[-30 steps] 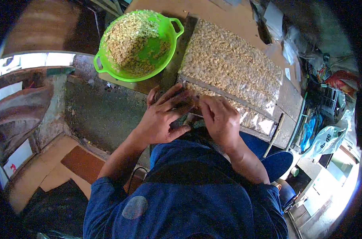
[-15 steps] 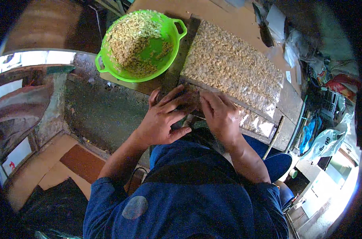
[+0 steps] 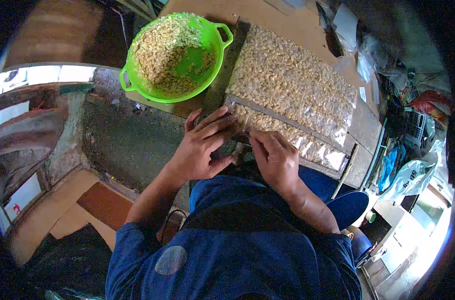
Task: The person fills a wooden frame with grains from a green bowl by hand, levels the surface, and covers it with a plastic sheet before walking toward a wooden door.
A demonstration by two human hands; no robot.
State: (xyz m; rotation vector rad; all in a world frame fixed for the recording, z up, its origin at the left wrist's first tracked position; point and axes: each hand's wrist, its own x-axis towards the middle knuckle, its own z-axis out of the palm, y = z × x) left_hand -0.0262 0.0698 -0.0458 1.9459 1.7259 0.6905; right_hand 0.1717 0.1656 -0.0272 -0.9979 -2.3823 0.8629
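A wide flat slab of pale split beans (image 3: 292, 75) under clear plastic lies on the table in front of me. A wooden bar (image 3: 292, 123) runs along its near side, dividing it from a narrow strip of the same beans (image 3: 280, 126). My left hand (image 3: 200, 147) is at the strip's left end, fingers spread, with nothing visible in it. Beside it, my right hand (image 3: 275, 157) is at the strip's near edge, thumb and fingers pinched together. Whatever lies between those fingertips is too small to make out. Light glares off the plastic at the strip's right end.
A bright green two-handled basin (image 3: 215, 82) partly full of loose beans stands at the back left. A thin stick (image 3: 343, 172) lies by the strip's right end. Plastic bags (image 3: 367, 62) and a crate (image 3: 415, 125) crowd the right side.
My right hand has shifted slightly toward my body, still pinched, baring more of the strip's left part. My left hand has moved a little, its fingers still spread.
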